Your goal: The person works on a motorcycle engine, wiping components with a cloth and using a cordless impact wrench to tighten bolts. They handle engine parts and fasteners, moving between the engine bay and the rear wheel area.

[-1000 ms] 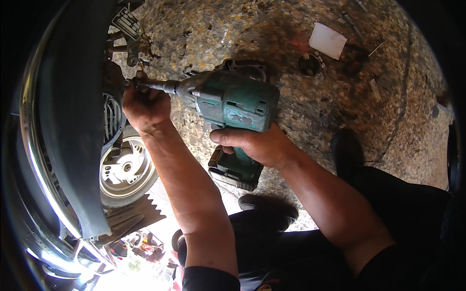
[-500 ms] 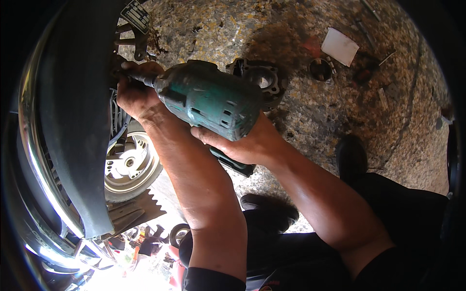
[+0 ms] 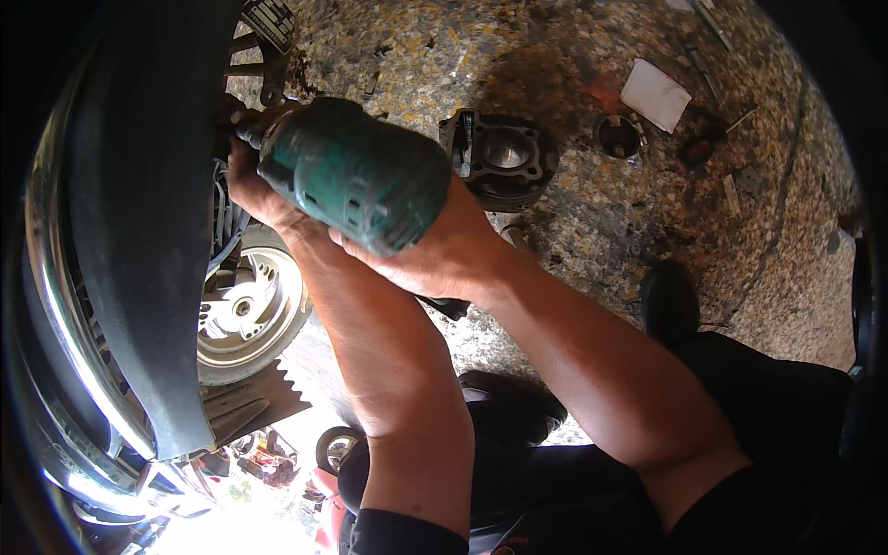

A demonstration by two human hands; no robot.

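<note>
The dark curved body panel (image 3: 139, 231) of the vehicle fills the left of the view, edged by a chrome rail (image 3: 55, 305). Beside and below it sits a light alloy wheel hub (image 3: 242, 310). The speckled concrete floor (image 3: 573, 222) takes up the rest.

Change since the earlier views: one second ago the green power driver (image 3: 356, 176) lay nearly level, with its battery foot in view below the right hand. It is now tilted steeply, its rear housing turned toward the camera, and its nose pushed further in against the engine area behind the panel. Judgement: the tool has been realigned on a fastener, and work on that fastener is under way; the fastener itself is hidden.

The right hand (image 3: 435, 254) is wrapped closed around the driver's grip, below the housing. The left hand (image 3: 254, 190) is closed around the nose end of the driver, steadying it at the panel; its fingertips are hidden.

Loose parts on the floor, well apart from the hands: a dark engine cylinder (image 3: 499, 157) whose open bore holds nothing visible; a white card (image 3: 655, 94); and a small round cup-like part (image 3: 618, 136), contents too dark to tell. A dark shoe (image 3: 671, 301) rests near the right forearm.
</note>
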